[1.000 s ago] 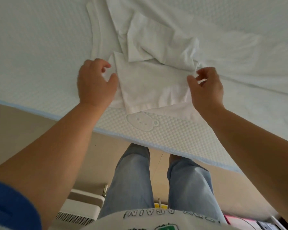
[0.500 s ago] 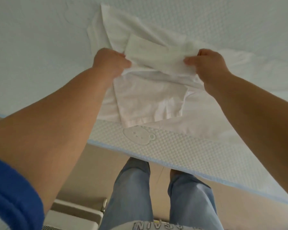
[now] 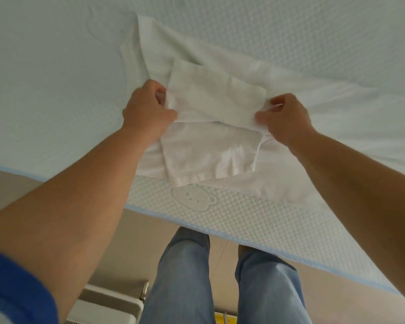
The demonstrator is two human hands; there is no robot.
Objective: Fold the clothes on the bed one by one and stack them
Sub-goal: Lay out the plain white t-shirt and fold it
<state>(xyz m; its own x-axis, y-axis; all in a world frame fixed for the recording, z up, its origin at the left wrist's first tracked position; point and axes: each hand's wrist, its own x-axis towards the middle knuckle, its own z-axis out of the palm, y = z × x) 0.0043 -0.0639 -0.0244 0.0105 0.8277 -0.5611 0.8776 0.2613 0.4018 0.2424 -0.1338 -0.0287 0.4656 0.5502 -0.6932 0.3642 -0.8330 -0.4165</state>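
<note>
The fingertips are hidden in white garment (image 3: 211, 94), pinched by left hand (image 3: 147, 111) and right hand (image 3: 284, 118); bare mattress (image 3: 45, 78) is seen beyond the blue edge.

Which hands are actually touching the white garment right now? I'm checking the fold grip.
Touching, both. The head view shows the left hand pinching the white garment at its left edge and the right hand pinching its right edge.

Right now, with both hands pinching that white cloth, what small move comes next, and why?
Probably lay the lifted fold flat. The left hand and right hand pinch opposite ends of the white garment, whose upper flap is raised over the part resting on the bed.
</note>
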